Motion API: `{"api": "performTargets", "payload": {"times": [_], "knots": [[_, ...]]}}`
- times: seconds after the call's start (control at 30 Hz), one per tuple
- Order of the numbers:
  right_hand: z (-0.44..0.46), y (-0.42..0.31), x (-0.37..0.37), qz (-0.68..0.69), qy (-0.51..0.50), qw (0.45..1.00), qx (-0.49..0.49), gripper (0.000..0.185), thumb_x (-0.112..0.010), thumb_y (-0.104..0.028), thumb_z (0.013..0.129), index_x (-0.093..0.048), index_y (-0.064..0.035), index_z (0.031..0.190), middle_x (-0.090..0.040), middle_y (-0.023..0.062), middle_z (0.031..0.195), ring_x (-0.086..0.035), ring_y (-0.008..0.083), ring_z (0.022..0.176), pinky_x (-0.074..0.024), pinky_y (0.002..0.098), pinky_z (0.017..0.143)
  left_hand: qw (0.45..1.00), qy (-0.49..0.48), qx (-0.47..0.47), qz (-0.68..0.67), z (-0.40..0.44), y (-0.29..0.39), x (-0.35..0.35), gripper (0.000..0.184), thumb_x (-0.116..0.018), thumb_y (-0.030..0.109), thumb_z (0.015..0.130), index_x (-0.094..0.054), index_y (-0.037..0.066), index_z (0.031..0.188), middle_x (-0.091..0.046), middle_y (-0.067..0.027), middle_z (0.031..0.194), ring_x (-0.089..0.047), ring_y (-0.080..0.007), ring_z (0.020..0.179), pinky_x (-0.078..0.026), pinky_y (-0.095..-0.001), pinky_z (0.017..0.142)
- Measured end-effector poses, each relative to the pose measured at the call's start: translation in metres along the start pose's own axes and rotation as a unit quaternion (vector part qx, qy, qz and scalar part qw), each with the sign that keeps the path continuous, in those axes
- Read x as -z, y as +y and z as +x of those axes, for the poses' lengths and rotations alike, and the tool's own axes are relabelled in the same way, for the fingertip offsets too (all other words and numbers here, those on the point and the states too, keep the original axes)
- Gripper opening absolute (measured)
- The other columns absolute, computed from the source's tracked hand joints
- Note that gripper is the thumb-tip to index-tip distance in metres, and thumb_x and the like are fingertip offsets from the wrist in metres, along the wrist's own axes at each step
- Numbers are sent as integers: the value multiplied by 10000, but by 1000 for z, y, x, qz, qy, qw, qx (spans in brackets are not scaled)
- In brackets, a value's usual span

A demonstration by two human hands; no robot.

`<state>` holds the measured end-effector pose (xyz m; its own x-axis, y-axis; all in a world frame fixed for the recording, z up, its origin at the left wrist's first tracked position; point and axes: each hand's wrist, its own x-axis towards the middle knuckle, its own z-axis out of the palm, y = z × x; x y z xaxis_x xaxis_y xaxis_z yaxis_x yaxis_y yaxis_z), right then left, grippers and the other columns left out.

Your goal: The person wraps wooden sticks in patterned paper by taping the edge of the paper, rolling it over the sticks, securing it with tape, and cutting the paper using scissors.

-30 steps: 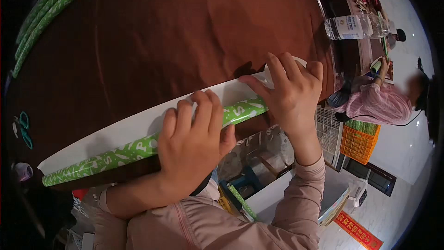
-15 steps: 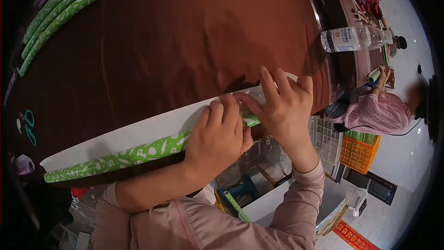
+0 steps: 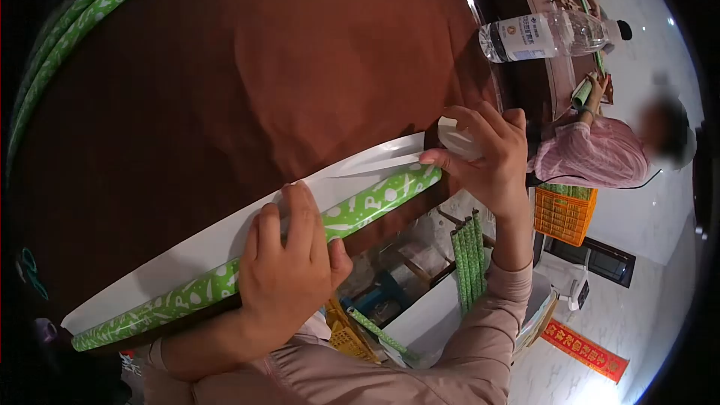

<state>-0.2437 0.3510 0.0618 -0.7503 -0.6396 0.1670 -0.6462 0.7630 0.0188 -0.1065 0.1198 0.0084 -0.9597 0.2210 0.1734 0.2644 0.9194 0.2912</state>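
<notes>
A sheet of green wrapping paper (image 3: pixel 371 206) with white patterns lies along the table edge, partly rolled into a tube, its white underside showing as a strip. My left hand (image 3: pixel 289 266) is on the tube near its middle, fingers bent over it and fingertips at the white strip. At the tube's right end is my right hand (image 3: pixel 491 161), its fingers curled around a whitish, see-through roll (image 3: pixel 456 139) that looks like tape. The right thumb touches the paper's end, where a narrow pale strip (image 3: pixel 367 169) runs along the white side toward my left hand.
Long green paper rolls (image 3: pixel 97 7) lie at the upper left. A water bottle (image 3: pixel 532 36) stands at the table's right. Teal scissors (image 3: pixel 31 274) lie far left. Beyond are an orange crate (image 3: pixel 564 214), green rolls (image 3: pixel 469 262) in a box, and a person in a pink top (image 3: pixel 600 154).
My left hand has slid left along the tube, and my right hand has moved slightly right to the paper's end. The hands are now farther apart, and the view has shifted.
</notes>
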Motion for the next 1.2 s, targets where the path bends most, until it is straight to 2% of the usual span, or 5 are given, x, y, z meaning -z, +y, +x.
{"api": "performTargets", "payload": {"times": [0.13, 0.2, 0.3, 0.7, 1.2], "knots": [[-2, -1, -8, -15, 46, 999, 8, 505, -813, -479, 657, -655, -82, 927, -558, 3, 751, -537, 193, 571, -338, 339, 661, 1000, -7, -7, -6, 0, 0, 0, 563, -551, 277, 792, -598, -154, 1152, -555, -222, 1205, -549, -322, 911, -527, -414, 803], [-2, -2, -10, -26, 57, 998, 11, 488, -811, -474, 662, -653, -88, 915, -552, 2, 744, -531, 187, 557, -336, 336, 657, 999, -43, 6, -28, -3, 0, 1, 624, -534, 258, 827, -501, -168, 1282, -509, -259, 1281, -515, -383, 986, -481, -456, 853], [-2, -4, -12, -55, 67, 996, 26, 464, -806, -469, 671, -646, -96, 896, -538, 1, 732, -513, 173, 527, -332, 329, 645, 998, -48, 4, -27, -4, -1, 2, 631, -532, 249, 830, -484, -173, 1296, -505, -264, 1285, -508, -385, 989, -473, -460, 860], [1, -9, -14, -89, 58, 994, 32, 446, -790, -439, 684, -641, -74, 892, -508, 11, 708, -520, 188, 502, -356, 336, 636, 998, -52, -1, -28, -5, -2, 4, 632, -532, 231, 821, -480, -173, 1304, -495, -274, 1299, -501, -386, 988, -465, -461, 873], [4, -12, -13, -95, 40, 994, 36, 395, -771, -421, 705, -601, -97, 854, -492, 19, 716, -598, 189, 611, -370, 342, 666, 999, -32, -4, -7, -5, 1, 1, 600, -508, 230, 829, -510, -170, 1277, -518, -274, 1273, -518, -393, 985, -482, -464, 861]]}}
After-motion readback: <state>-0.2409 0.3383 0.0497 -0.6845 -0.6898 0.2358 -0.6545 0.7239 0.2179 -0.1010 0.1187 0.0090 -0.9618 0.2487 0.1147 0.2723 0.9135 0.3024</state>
